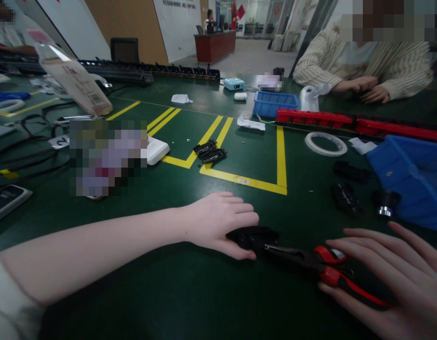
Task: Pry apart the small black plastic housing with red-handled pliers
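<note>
My left hand is closed around a small black plastic part, pinched between thumb and fingers just above the table. Much of that part is hidden by the hand. In my right hand are needle-nose pliers with red and black handles, the thumb below and the long fingers above. Their jaws point left, and the tip meets the right end of the black part; whether it grips a piece there I cannot tell. Two similar black parts lie together on the yellow tape lines beyond my left hand.
At right are more black parts, a black and silver cylinder, a blue bin and a tape roll. Red strips lie behind. A bottle and cables stand left. Another person sits opposite.
</note>
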Demonstrator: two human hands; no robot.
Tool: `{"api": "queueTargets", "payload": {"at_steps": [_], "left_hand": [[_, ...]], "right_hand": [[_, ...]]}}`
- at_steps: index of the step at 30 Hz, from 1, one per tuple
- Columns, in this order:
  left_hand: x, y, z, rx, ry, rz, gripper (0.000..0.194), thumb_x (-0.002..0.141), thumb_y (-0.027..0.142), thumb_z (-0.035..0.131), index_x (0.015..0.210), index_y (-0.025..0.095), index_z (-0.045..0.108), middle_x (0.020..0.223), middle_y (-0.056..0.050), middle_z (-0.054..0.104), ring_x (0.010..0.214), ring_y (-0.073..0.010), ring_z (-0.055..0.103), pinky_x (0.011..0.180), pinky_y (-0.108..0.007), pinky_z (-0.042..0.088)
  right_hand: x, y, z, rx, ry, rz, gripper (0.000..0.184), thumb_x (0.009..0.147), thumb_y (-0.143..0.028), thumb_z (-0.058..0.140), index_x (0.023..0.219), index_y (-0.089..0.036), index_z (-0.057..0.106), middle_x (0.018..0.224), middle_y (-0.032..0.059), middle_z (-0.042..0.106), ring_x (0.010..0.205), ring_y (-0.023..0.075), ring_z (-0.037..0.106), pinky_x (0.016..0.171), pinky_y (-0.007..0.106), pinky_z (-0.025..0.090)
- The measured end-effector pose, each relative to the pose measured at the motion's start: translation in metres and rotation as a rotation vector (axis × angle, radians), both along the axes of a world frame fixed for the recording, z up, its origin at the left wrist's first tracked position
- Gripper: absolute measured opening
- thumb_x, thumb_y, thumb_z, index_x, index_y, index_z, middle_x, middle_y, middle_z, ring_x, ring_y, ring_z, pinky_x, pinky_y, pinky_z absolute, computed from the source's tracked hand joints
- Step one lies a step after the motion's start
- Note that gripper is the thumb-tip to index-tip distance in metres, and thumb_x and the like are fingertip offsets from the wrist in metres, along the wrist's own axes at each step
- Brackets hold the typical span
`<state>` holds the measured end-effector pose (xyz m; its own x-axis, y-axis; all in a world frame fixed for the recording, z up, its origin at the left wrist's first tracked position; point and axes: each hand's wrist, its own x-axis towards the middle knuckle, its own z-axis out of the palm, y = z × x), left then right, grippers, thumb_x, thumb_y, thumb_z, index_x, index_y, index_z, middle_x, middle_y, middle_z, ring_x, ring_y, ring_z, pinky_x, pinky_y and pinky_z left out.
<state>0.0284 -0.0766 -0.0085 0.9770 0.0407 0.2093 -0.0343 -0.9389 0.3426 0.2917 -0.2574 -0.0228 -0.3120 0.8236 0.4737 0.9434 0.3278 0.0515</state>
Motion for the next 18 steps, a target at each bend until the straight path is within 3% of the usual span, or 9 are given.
{"api": "queueTargets", "payload": {"at_steps": [5, 14, 18], "left_hand": [[0.0010, -0.0005, -0.0002, 0.046, 0.000, -0.004, 0.038, 0.082, 0.054, 0.062, 0.084, 0.016, 0.056, 0.079, 0.001, 0.059, 0.069, -0.0136, 0.053, 0.060, -0.027, 0.036], [0.0004, 0.0004, 0.0002, -0.014, 0.017, -0.006, 0.036, 0.082, 0.051, 0.063, 0.086, 0.016, 0.057, 0.081, 0.001, 0.059, 0.070, -0.0129, 0.053, 0.061, -0.026, 0.036], [0.0004, 0.0003, 0.0016, -0.009, 0.025, -0.009, 0.036, 0.082, 0.052, 0.062, 0.086, 0.016, 0.057, 0.082, 0.001, 0.059, 0.071, -0.0136, 0.053, 0.061, -0.026, 0.036]], "right_hand": [[-0.0051, -0.0053, -0.0017, -0.005, -0.004, -0.031, 0.040, 0.077, -0.039, 0.064, 0.112, -0.024, 0.055, 0.096, 0.0081, 0.069, 0.089, 0.0337, 0.066, 0.095, 0.060, 0.039], [-0.0062, -0.0054, 0.0014, 0.015, -0.002, -0.049, 0.044, 0.077, -0.041, 0.063, 0.116, -0.024, 0.053, 0.098, 0.0086, 0.068, 0.087, 0.0332, 0.066, 0.097, 0.059, 0.039], [-0.0030, -0.0024, 0.0048, 0.047, -0.017, -0.046, 0.062, 0.077, -0.039, 0.063, 0.135, -0.025, 0.045, 0.098, 0.0060, 0.069, 0.087, 0.0304, 0.066, 0.097, 0.054, 0.040]]}}
